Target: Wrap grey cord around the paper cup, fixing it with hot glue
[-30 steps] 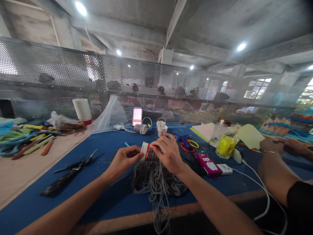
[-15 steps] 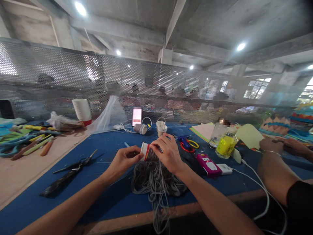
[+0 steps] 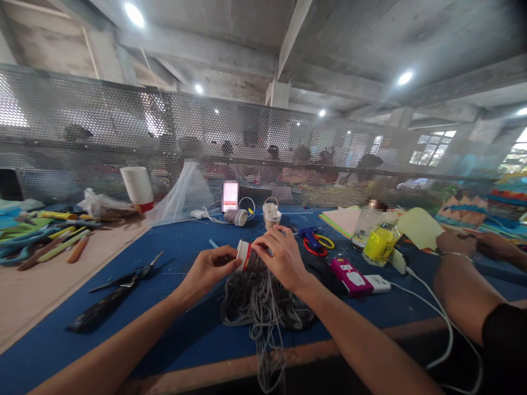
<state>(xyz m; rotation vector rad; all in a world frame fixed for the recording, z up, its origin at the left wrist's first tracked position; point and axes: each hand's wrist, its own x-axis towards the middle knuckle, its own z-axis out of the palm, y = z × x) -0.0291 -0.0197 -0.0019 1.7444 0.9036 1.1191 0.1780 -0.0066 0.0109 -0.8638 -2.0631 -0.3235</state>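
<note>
A paper cup (image 3: 244, 253), white-rimmed with a red band and grey cord wound round its body, lies sideways between my hands. My left hand (image 3: 212, 269) grips its rim end between thumb and fingers. Over the wound part, my right hand (image 3: 282, 255) is closed with thumb and fingertips on the cord; how much of the cup it also holds is hidden. Below, a loose heap of grey cord (image 3: 267, 307) rests on the blue table mat (image 3: 164, 340), with strands hanging over the front edge.
Scissors (image 3: 127, 282) lie left, near assorted tools (image 3: 53, 236) and stacked paper cups (image 3: 138, 186). Behind stand a lit phone (image 3: 230, 195) and a small basket-like cup (image 3: 272, 215). At right are a glue gun (image 3: 313, 240), magenta box (image 3: 352, 278), yellow bottle (image 3: 379, 244) and a co-worker's arm (image 3: 465, 285).
Almost nothing differs. Both hands keep their hold on the cup and cord in nearly the same place, and the view has shifted very slightly.
</note>
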